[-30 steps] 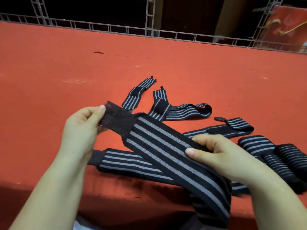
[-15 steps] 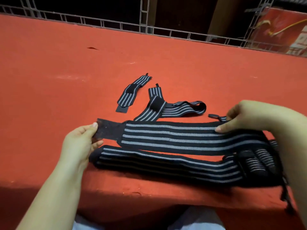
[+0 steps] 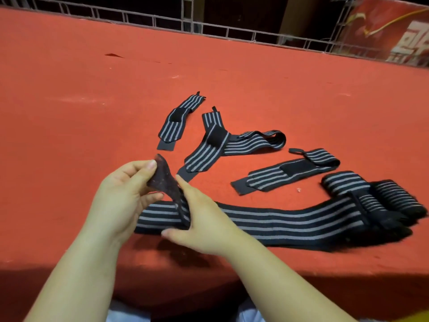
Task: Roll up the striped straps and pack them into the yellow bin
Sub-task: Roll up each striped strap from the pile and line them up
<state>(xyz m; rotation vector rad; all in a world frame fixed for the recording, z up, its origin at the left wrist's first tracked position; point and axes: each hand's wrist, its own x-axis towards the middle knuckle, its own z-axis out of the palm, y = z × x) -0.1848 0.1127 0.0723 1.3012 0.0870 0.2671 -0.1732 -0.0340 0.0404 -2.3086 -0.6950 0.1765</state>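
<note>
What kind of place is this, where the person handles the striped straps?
Probably a stage or a raised platform at an event venue, not a home. The red carpet covers a broad raised surface, a metal truss runs along its far edge, and a red banner hangs behind in the dark.

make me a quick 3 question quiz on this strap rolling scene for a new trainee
1. True or false: the left hand pinches the plain dark end tab of the long strap.
2. Multiple choice: where does most of the long strap lie? A) flat on the red surface, running off to the right B) hanging from the far metal railing C) wound round the left wrist
3. Fill in: the right hand meets the strap near its ____ end.

Key
1. True: thumb and fingers hold the lifted tab.
2. A
3. Left, beside the tab and close to the left hand.
</note>
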